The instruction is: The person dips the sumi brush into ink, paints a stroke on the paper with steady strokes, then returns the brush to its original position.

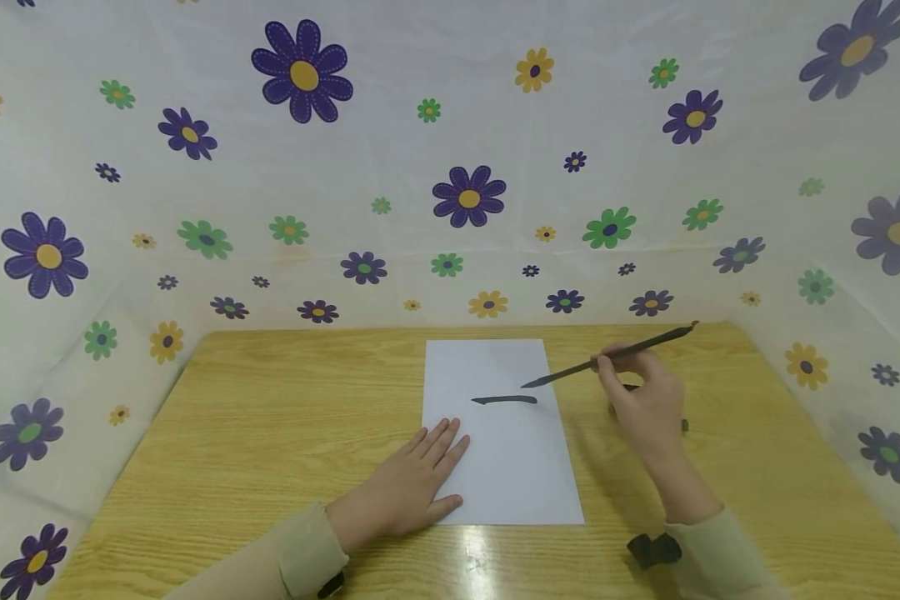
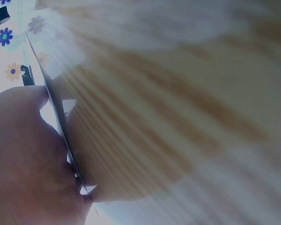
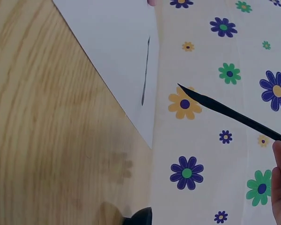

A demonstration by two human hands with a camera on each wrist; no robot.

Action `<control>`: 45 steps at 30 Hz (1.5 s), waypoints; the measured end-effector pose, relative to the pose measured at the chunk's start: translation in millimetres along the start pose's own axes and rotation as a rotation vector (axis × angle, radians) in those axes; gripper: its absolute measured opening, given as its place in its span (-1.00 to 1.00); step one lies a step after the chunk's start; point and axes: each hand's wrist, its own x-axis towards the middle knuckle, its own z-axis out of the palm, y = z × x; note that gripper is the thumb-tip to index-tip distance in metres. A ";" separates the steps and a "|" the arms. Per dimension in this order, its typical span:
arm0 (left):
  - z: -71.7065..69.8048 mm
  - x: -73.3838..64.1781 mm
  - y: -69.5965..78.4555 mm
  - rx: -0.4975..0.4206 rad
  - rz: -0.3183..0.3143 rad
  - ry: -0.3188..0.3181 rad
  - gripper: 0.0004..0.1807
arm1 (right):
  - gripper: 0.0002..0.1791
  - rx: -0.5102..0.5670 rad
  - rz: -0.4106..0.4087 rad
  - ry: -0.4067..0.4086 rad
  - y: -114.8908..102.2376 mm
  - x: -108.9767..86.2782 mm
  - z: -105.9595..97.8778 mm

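A white sheet of paper [image 1: 506, 475] lies on the wooden table with one black horizontal stroke [image 1: 504, 401] across its upper half. My left hand [image 1: 408, 483] rests on the lower left of the sheet, fingers straight and spread. In the left wrist view that hand [image 2: 30, 159] appears beside the paper's edge. My right hand [image 1: 648, 400] pinches a dark ink brush [image 1: 570, 371] partway up its handle. The brush slants, its pointed tip above the stroke's right end in the head view. In the right wrist view the brush [image 3: 234, 114] points toward the paper [image 3: 112, 42], its tip raised off it.
A dark object [image 1: 685, 425] sits on the table behind my right hand, mostly hidden by it. A black rounded thing [image 3: 139, 217] shows at the bottom of the right wrist view. A flower-printed white cloth [image 1: 390, 150] walls the table [image 1: 292, 408] at the back and sides.
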 end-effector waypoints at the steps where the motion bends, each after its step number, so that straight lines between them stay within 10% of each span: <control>1: -0.2 -0.3 0.1 0.001 0.000 0.002 -0.15 | -0.90 0.002 -0.004 0.000 -0.9 0.8 -1.0; 45: 2.8 0.7 -1.5 0.014 0.003 0.012 -0.15 | -0.83 -0.177 -0.204 0.145 -0.3 21.1 -68.1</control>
